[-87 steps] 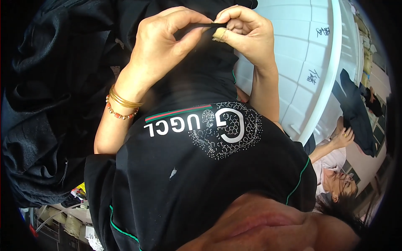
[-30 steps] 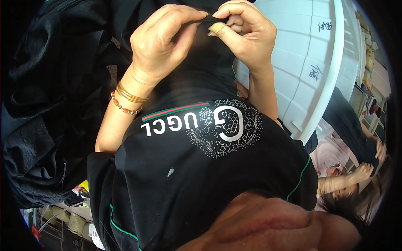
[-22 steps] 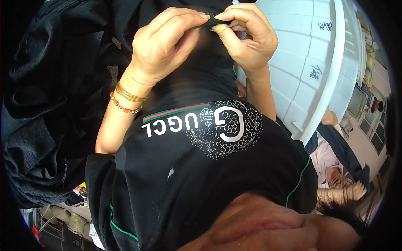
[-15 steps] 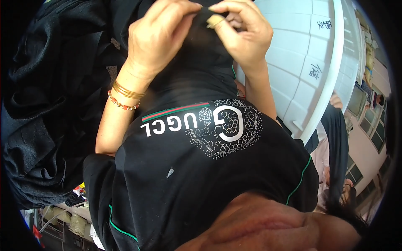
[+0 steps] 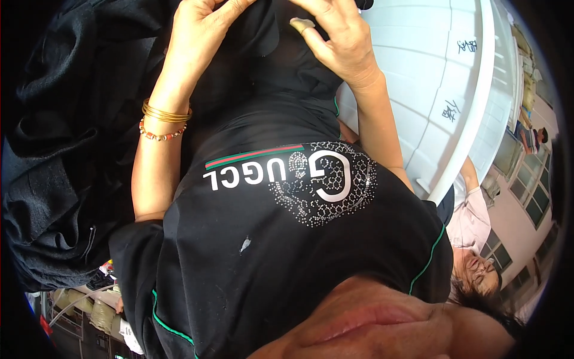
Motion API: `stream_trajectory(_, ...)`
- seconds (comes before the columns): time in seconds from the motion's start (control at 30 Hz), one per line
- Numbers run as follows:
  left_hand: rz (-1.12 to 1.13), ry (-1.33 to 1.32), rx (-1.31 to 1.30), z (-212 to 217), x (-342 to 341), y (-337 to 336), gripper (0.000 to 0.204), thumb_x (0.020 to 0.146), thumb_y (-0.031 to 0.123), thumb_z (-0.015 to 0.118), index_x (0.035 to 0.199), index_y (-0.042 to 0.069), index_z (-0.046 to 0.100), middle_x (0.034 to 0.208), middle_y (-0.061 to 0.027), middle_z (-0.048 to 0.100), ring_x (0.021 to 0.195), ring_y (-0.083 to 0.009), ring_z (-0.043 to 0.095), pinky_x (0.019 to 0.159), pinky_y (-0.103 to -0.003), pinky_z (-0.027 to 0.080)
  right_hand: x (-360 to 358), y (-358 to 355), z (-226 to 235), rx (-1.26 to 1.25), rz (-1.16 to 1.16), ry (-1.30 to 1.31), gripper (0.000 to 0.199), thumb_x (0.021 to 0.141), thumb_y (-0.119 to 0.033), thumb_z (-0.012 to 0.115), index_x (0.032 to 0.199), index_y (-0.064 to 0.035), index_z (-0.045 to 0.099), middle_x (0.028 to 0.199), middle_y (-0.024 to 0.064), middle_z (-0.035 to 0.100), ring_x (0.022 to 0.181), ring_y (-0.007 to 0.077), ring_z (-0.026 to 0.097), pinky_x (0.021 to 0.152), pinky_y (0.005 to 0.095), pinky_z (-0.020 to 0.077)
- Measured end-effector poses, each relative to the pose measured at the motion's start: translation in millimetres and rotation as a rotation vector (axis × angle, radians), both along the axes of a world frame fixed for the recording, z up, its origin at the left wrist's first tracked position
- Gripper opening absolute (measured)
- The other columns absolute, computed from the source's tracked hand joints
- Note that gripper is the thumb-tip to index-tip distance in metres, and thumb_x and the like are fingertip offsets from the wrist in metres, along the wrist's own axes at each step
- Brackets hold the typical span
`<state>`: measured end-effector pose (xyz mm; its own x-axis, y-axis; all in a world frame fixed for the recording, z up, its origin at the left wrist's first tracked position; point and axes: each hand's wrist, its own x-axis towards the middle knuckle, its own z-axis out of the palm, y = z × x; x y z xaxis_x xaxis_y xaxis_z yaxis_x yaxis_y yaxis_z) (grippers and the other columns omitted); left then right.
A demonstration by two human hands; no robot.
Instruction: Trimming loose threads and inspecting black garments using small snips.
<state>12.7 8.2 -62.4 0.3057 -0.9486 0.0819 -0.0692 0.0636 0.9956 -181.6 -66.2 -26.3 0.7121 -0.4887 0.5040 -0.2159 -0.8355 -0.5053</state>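
My left hand [image 5: 206, 27], with gold bangles and a beaded bracelet at its wrist, is at the upper edge. Its thumb and fingers close on a piece of black cloth [image 5: 260, 39] that hangs beside them; the fingertips are partly cut off. To its right, my right hand [image 5: 344, 45] has its thumb apart from the fingers, and a tan cover wraps the thumb's tip. Its index finger stretches toward the left hand and out of view. Nothing shows in its grasp. More black cloth lies below both hands, hard to tell from my black shirt [image 5: 251, 197].
A large heap of black cloth [image 5: 66, 137] fills my left side. On my right stands a big pale plastic tub [image 5: 412, 72] with a thick white rim and handwriting. Beyond it are a person in a pale shirt [image 5: 469, 221], another person [image 5: 531, 140] and a building with windows.
Both hands have moved toward the upper edge, the left also leftward. The right thumb has parted from its index finger. Beyond the tub, the person in the pale shirt shows more plainly.
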Motion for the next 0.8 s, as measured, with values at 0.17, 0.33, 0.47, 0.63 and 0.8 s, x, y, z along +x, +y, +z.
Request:
stream_trajectory(0.17, -0.082, 0.337, 0.126, 9, -3, 0, 0.011, 0.096, 0.008, 0.063, 0.095, 0.000, 0.072, 0.083, 0.0046, 0.067, 0.072, -0.0009, 0.056, 0.064, -0.016, 0.044, 11, -17, -29, -0.291, 0.130, -0.093, 0.034, 0.073, 0.000, 0.074, 0.106, -0.0044, 0.066, 0.116, 0.0138, 0.062, 0.091, 0.0269, 0.067, 0.076, 0.0338, 0.0556)
stream_trajectory(0.33, -0.084, 0.410, 0.151, 5, -1, 2, 0.010, 0.096, 0.008, 0.064, 0.094, 0.001, 0.072, 0.082, 0.0043, 0.067, 0.070, -0.0013, 0.056, 0.062, -0.016, 0.044, 17, -4, -7, -0.205, 0.210, 0.004, 0.026, 0.074, -0.001, 0.073, 0.099, -0.0027, 0.066, 0.103, 0.0119, 0.066, 0.083, 0.0264, 0.068, 0.068, 0.0324, 0.0558)
stream_trajectory(0.47, -0.084, 0.382, 0.157, -6, 4, 3, 0.010, 0.095, 0.007, 0.065, 0.094, 0.001, 0.071, 0.081, 0.0044, 0.066, 0.070, -0.0011, 0.055, 0.062, -0.017, 0.044, 19, -5, -14, -0.167, 0.220, 0.028, 0.024, 0.076, -0.001, 0.071, 0.099, -0.0015, 0.065, 0.095, 0.0122, 0.067, 0.078, 0.0272, 0.069, 0.067, 0.0327, 0.0551)
stream_trajectory(0.63, 0.001, 0.030, 0.047, 9, 13, 3, 0.009, 0.091, 0.002, 0.066, 0.095, -0.004, 0.071, 0.083, -0.0006, 0.070, 0.076, -0.0049, 0.060, 0.070, -0.020, 0.049, 22, -6, 20, 0.485, 0.201, 0.307, 0.023, 0.084, -0.003, 0.064, 0.105, -0.0038, 0.055, 0.064, 0.0068, 0.054, 0.052, 0.0156, 0.052, 0.049, 0.0293, 0.0382)
stream_trajectory(0.8, -0.175, 0.073, 0.078, 13, 11, -2, 0.008, 0.088, 0.006, 0.072, 0.089, -0.002, 0.072, 0.081, 0.0002, 0.069, 0.074, -0.0040, 0.059, 0.068, -0.019, 0.048, 17, -9, 88, 0.779, 0.449, 0.441, 0.031, 0.080, 0.005, 0.070, 0.111, 0.0008, 0.068, 0.073, 0.0014, 0.062, 0.053, 0.0066, 0.044, 0.049, 0.0248, 0.0371)
